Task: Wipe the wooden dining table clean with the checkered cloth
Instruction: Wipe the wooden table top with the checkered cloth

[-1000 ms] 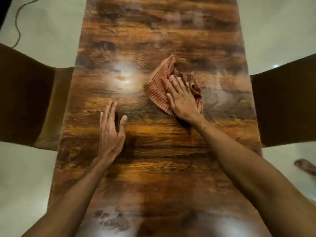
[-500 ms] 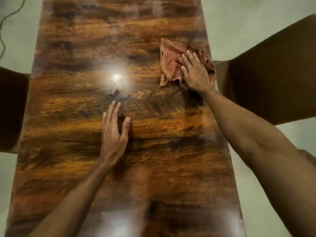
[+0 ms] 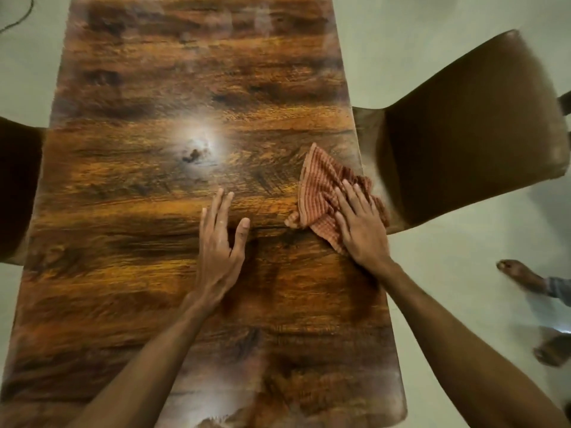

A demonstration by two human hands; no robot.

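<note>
Cloth (image 3: 321, 193): a soft, crumpled rag in a red-and-cream check, bunched into folds with one corner pointing away from the person; it lies on the surface close to its right edge.
Right hand (image 3: 361, 230): laid flat, palm down, on the near part of the cloth, fingers spread and stretched out, pressing the fabric to the wood rather than gripping it.
Left hand (image 3: 219, 245): flat and open on the bare wood just left of the cloth, fingers together, thumb out to the side, holding nothing.
Surface (image 3: 139, 211): a long, narrow wooden top, glossy, with strong dark and amber grain running across it; a bright round glare of light sits near the middle.
Chairs: a brown one (image 3: 469, 131) with a smooth curved back stands at the right edge beside the cloth; another dark one (image 3: 15, 193) at the left edge.
Floor (image 3: 432, 273): pale and plain, with a bare foot (image 3: 522, 276) at the right.
</note>
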